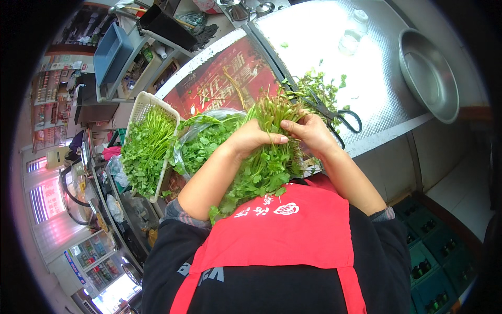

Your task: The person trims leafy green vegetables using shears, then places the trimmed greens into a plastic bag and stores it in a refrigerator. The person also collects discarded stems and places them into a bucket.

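Note:
My left hand (251, 139) is closed around a bunch of cilantro (270, 161), its leaves hanging toward the red apron and its cut stem ends pointing away from me. At the right side of those stems, my right hand (311, 131) pinches some of them between thumb and fingers. Black-handled scissors (333, 114) lie just beyond my right hand, beside a heap of trimmed stems and leaves (319, 88). More cilantro (208, 143) sits in a clear plastic bag left of my left hand. Farther left, a cream plastic basket (138, 112) holds another pile of cilantro.
A steel basin (429, 74) stands at the right of the metal table (386, 114), with a clear jar (353, 33) near its far side. Loose stems lie on the red printed surface (219, 78). A cart with a blue tub (112, 53) stands at the upper left; green crates (425, 257) are at lower right.

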`<state>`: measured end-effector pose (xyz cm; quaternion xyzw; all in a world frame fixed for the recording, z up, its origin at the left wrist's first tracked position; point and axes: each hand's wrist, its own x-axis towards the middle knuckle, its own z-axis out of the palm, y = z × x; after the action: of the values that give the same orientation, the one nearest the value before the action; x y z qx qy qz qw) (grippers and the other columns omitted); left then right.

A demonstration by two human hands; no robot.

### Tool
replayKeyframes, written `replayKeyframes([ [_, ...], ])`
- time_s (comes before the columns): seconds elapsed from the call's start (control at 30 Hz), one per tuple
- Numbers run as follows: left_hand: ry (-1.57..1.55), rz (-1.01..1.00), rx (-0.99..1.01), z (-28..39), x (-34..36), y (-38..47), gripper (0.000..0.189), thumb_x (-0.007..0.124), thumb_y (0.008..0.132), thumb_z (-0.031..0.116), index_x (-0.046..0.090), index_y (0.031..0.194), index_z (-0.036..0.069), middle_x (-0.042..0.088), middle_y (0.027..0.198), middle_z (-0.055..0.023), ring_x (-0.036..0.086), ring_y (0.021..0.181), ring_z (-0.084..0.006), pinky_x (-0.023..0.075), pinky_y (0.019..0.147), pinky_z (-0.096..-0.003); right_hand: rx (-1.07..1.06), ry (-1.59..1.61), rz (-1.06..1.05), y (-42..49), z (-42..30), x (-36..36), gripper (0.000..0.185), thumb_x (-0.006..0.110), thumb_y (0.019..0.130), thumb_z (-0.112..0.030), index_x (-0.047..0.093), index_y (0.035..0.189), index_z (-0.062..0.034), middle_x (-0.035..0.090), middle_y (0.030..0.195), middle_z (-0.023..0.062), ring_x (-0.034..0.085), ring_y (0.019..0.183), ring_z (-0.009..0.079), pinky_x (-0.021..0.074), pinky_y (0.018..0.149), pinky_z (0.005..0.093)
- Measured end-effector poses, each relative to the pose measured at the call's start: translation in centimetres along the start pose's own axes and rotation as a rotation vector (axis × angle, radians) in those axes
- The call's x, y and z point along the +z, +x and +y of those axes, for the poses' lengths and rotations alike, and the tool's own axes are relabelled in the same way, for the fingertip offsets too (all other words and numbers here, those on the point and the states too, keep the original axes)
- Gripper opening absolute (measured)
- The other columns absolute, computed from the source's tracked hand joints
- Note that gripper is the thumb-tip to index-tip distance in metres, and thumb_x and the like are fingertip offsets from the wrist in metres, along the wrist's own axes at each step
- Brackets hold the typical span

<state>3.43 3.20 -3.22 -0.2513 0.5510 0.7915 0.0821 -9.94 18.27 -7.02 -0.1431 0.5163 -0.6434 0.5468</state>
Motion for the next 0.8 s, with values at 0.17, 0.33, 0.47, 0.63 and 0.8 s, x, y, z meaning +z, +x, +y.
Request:
replayKeyframes([
  [0.17,-0.011,0.012,-0.036,-0.7,-0.5,0.9,0.049,0.083,0.081,0.008,0.067,0.127,0.000,0.073,0.116,-0.0087,0.070,0.099,-0.0193,0.0548,0.091,-0.0339,-0.031,-0.118,-0.009,-0.6,0.4,-1.2,0.064,0.077,0.093,-0.018,0.048,0.146,0.0031,0.070,0.124,0.0124,0.069,0.106,0.0197,0.0567,0.086,0.0332],
  [0.33,0.105,0.076,-0.017,0.3,-1.1,0.6,0.021,0.074,0.084,0.004,0.071,0.105,-0.002,0.075,0.091,-0.0104,0.071,0.088,-0.0198,0.0542,0.082,-0.0337,-0.183,-1.244,0.463,-2.1,-0.2,-9.0,0.060,0.080,0.084,-0.017,0.056,0.134,0.0039,0.064,0.125,0.0249,0.069,0.106,0.0361,0.0551,0.093,0.0437],
  [0.47,0.126,0.082,-0.012,1.1,-0.7,0.7,0.020,0.073,0.084,0.003,0.071,0.103,-0.002,0.074,0.090,-0.0102,0.069,0.085,-0.0206,0.0529,0.082,-0.0341,-0.053,-1.604,0.575,-3.4,3.0,-14.1,0.031,0.075,0.081,-0.009,0.060,0.106,0.0010,0.062,0.106,0.0235,0.063,0.101,0.0429,0.0535,0.089,0.0497],
  [0.63,0.104,0.082,0.007,1.7,-0.5,1.3,0.021,0.073,0.084,0.003,0.069,0.104,-0.002,0.074,0.089,-0.0105,0.069,0.084,-0.0209,0.0534,0.081,-0.0342,-0.124,-1.599,0.565,-2.8,5.1,-15.1,0.030,0.066,0.080,-0.001,0.055,0.108,0.0006,0.062,0.105,0.0220,0.063,0.099,0.0410,0.0531,0.086,0.0492],
  [0.8,0.105,0.084,-0.017,2.5,-0.4,1.8,0.022,0.072,0.084,0.002,0.068,0.105,-0.003,0.073,0.088,-0.0119,0.070,0.082,-0.0219,0.0548,0.078,-0.0348,-0.300,-1.556,0.576,-3.5,5.1,-14.0,0.029,0.064,0.080,-0.001,0.054,0.107,-0.0008,0.062,0.105,0.0205,0.063,0.099,0.0406,0.0528,0.086,0.0487],
])
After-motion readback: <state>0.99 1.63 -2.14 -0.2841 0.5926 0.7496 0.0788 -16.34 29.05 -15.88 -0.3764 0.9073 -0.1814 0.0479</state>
